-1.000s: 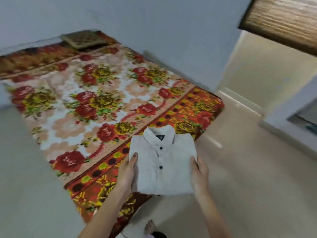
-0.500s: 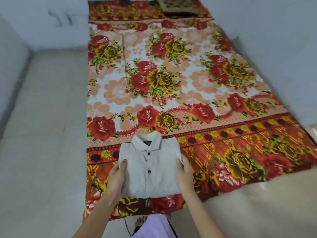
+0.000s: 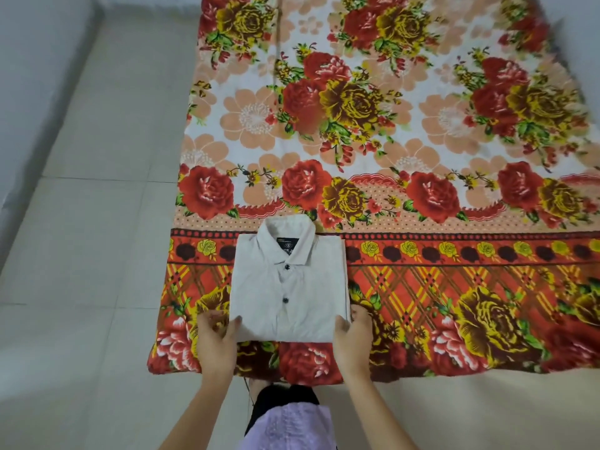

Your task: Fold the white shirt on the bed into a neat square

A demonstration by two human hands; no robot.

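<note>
White shirt [image 3: 289, 287], smooth cotton folded to a near-square with collar up and two dark buttons showing, lies between our hands. Our left hand [image 3: 216, 339] pinches its lower left corner, thumb on top; our right hand [image 3: 354, 336] clamps the lower right corner likewise. Beyond our fingers spreads the bed [image 3: 422, 287], its plush cover printed with roses. Left of us lies pale tiled floor [image 3: 91, 254].

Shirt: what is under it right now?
The folded shirt lies on the floral bedspread, near its front edge. Left hand and right hand grip its near corners, fingers tucked beneath. The pattern directly below is covered.
</note>
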